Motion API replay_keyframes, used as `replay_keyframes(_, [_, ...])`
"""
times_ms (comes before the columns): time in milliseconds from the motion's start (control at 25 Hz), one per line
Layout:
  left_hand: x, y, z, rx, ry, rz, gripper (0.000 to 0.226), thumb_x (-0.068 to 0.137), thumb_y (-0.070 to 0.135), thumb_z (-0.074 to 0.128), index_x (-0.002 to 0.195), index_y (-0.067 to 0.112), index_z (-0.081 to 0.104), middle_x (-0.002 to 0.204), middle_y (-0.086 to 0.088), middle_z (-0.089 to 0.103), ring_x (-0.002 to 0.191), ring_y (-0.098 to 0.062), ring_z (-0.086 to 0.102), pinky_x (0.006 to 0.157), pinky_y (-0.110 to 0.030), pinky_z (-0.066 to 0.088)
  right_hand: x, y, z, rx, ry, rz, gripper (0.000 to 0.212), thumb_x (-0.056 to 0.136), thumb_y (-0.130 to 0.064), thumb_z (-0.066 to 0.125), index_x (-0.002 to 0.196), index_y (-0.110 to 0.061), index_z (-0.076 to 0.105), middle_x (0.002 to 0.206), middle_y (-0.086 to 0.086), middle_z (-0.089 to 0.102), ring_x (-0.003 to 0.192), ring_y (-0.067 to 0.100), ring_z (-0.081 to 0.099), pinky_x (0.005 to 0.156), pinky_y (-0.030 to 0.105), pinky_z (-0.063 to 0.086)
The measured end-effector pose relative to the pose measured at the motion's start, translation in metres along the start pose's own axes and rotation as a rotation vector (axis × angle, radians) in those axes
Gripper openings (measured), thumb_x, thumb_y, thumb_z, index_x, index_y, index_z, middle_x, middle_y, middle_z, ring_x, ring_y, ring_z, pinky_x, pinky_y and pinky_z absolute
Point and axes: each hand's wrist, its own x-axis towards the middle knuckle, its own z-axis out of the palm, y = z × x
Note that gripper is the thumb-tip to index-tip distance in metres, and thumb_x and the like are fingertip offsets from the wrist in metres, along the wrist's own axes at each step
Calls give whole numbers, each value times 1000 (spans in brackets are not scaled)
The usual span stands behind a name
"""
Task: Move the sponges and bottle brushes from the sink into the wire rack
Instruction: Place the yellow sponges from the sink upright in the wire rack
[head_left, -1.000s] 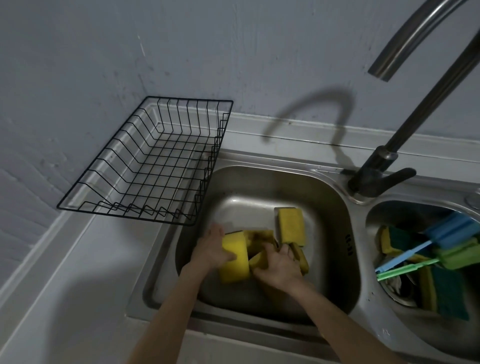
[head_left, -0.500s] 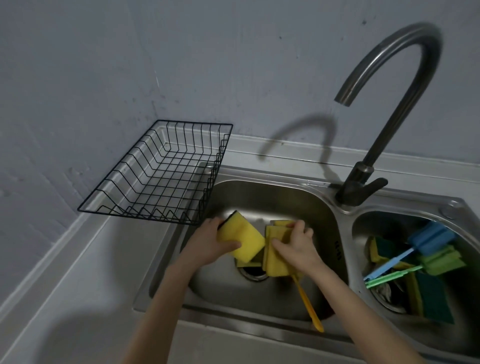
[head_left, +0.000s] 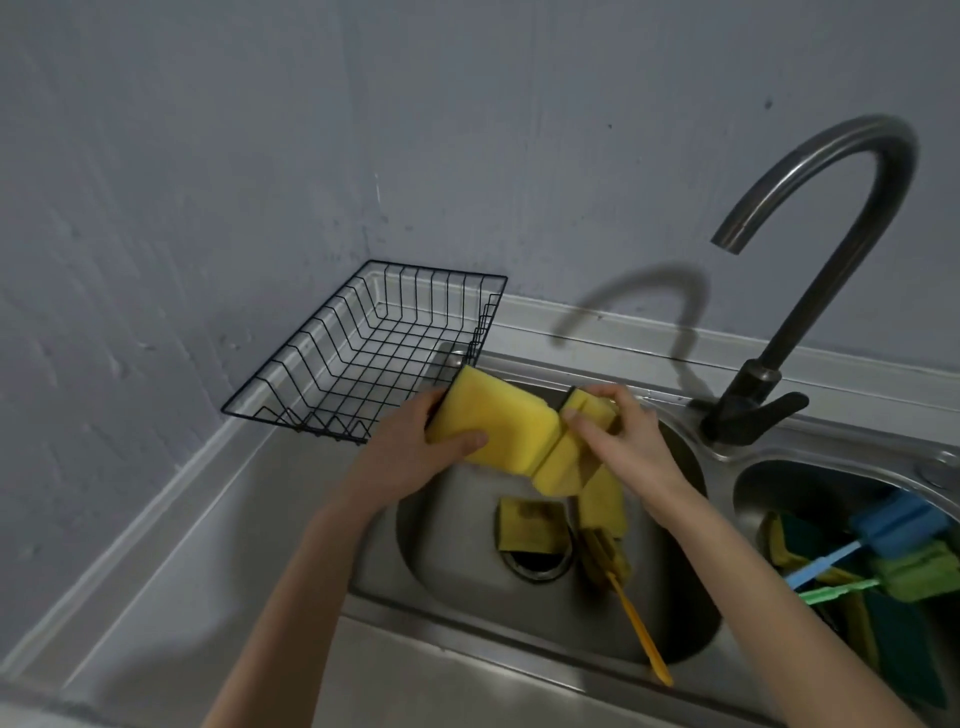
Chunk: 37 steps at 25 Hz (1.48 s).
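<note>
My left hand (head_left: 415, 447) grips a big yellow sponge (head_left: 498, 421) above the left sink basin (head_left: 441, 561), just right of the black wire rack (head_left: 363, 353), which holds nothing. My right hand (head_left: 618, 436) holds a bunch of yellow sponges (head_left: 563, 462) beside it, with a yellow bottle brush (head_left: 631, 618) hanging down from the bunch. One more yellow sponge (head_left: 530, 525) lies on the basin floor by the drain.
The right basin (head_left: 769, 493) holds green and yellow sponges (head_left: 914, 571) plus a blue brush (head_left: 893, 525) and a green brush (head_left: 836, 590). A tall curved tap (head_left: 810, 291) stands between the basins. A grey counter (head_left: 171, 571) runs along the left, under the wall.
Both hands have lifted their sponges out of the left basin and carried them up and left, toward the rack. The yellow brush now dangles with the right hand's bunch.
</note>
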Motion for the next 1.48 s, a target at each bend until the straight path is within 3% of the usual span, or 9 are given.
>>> replay_keyframes(160, [5,-1,-26,-27,48,37,55,77,37,64,123,17,42,106,6,48,80,-6,51,61,-14,38,18,-27,7,-8,27,-63,30,81,-34,62,105,-31,46,111,9,40,103,25,46,88,32,42])
replay_keyframes(280, [12,-12,-51,-36,121,14,56,78,39,61,125,18,41,108,7,47,87,-12,52,60,-13,35,38,-49,15,-13,61,-107,28,81,-34,61,101,-30,43,110,12,43,96,26,49,81,30,40])
replay_keyframes(480, [26,-39,-86,-86,238,-50,57,79,33,62,128,15,39,108,4,47,84,-12,52,59,-16,37,83,-79,30,-21,164,-201,28,80,-36,61,101,-27,44,112,13,47,106,32,49,96,43,43])
replay_keyframes(760, [61,-74,-103,-127,288,-101,52,79,26,64,126,16,42,100,5,47,73,7,44,55,-10,33,157,-85,85,-87,83,-180,32,79,-34,64,104,-21,48,106,14,53,86,23,48,67,26,36])
replay_keyframes(920, [84,-99,-102,-195,248,-184,57,79,29,63,130,21,38,100,11,47,78,7,47,60,-11,35,198,-83,132,-103,53,-171,37,78,-31,65,108,-15,49,103,9,46,89,22,46,70,24,34])
replay_keyframes(1000, [92,-108,-99,-240,211,-206,58,79,31,63,131,22,38,103,11,49,87,-8,54,71,-21,41,210,-81,149,-128,27,-188,38,79,-29,65,109,-13,49,101,6,42,88,19,42,62,22,32])
replay_keyframes(1160, [109,-126,-94,-265,216,-242,57,78,31,63,129,23,40,110,6,51,97,-15,53,80,-30,42,237,-76,176,-123,0,-217,40,79,-27,66,111,-13,47,108,6,39,94,16,39,79,23,33])
replay_keyframes(1320, [119,-137,-94,-291,211,-255,60,78,31,63,132,23,37,111,8,50,90,-5,53,70,-18,41,254,-71,197,-142,-3,-255,40,80,-23,65,114,-11,47,121,11,42,96,15,40,77,17,31])
replay_keyframes(1480, [121,-146,-92,-291,219,-260,57,78,32,62,129,24,39,108,12,52,86,8,49,65,-11,37,262,-64,215,-164,-32,-274,37,82,-18,63,114,-8,45,127,14,42,108,25,48,81,23,37])
